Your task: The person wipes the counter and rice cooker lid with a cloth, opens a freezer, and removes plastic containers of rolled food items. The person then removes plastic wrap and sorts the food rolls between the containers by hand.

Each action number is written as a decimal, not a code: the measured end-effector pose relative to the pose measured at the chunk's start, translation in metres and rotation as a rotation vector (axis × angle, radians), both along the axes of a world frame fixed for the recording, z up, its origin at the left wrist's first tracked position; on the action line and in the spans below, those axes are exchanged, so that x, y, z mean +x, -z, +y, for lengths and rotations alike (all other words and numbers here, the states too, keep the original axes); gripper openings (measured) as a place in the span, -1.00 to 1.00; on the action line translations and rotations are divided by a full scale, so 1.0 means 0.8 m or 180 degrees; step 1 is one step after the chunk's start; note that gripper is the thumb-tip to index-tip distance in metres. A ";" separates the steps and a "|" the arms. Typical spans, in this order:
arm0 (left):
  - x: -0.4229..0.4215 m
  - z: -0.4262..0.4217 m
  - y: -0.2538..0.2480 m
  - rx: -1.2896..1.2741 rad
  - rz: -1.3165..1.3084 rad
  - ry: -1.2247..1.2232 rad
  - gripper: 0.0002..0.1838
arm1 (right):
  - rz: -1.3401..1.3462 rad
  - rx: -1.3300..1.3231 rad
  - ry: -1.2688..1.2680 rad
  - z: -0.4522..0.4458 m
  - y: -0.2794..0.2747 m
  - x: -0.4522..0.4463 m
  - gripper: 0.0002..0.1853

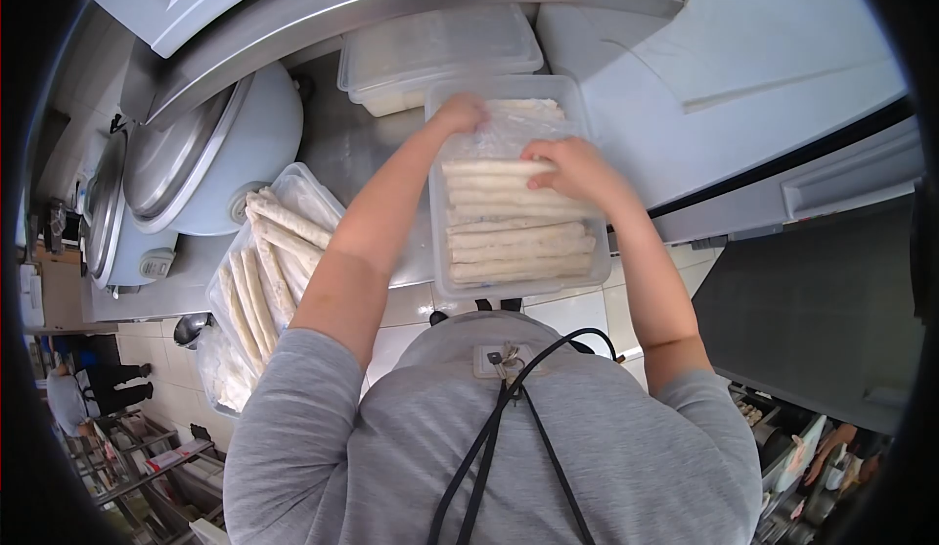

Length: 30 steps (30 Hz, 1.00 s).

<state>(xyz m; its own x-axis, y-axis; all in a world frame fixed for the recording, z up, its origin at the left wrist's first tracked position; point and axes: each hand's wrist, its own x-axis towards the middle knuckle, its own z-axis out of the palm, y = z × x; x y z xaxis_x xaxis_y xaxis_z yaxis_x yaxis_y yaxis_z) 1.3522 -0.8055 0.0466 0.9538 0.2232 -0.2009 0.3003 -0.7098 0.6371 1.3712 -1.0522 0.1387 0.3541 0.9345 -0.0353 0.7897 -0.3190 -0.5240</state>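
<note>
A clear plastic container (599, 251) stands on the metal counter in front of me. Pale dough sticks (520, 242) lie side by side in its near part, with clear plastic film (504, 134) across the far part. My right hand (562, 168) is at the right end of the farthest exposed stick, fingers bent with the fingertips on it. At the container's far left, my left hand (464, 114) is over the film, its fingers blurred, so their hold cannot be made out.
Another container (220, 300) with dough sticks sits at the left counter edge. A lidded container (440, 51) stands behind mine. Large round lidded pots (225, 144) are at left. A white surface (685, 105) lies to the right. A person (83, 393) is far left.
</note>
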 end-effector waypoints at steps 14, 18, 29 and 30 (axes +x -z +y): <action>-0.173 -0.137 -0.103 0.0005 -0.0235 0.0812 -0.79 | 0.0817 0.0410 0.0590 -0.044 -0.015 0.000 -0.81; -0.231 -0.194 -0.072 0.0650 -0.1004 0.1300 -0.69 | -0.0123 0.1300 0.1563 0.033 -0.009 0.058 -0.79; -0.238 -0.194 -0.050 0.1053 -0.1469 0.1258 -0.62 | -0.0805 -0.0616 0.2040 0.121 0.151 0.105 -0.41; -0.238 -0.194 -0.050 0.1054 -0.1477 0.1239 -0.62 | -0.0708 -0.0720 0.2086 0.120 0.143 0.104 -0.33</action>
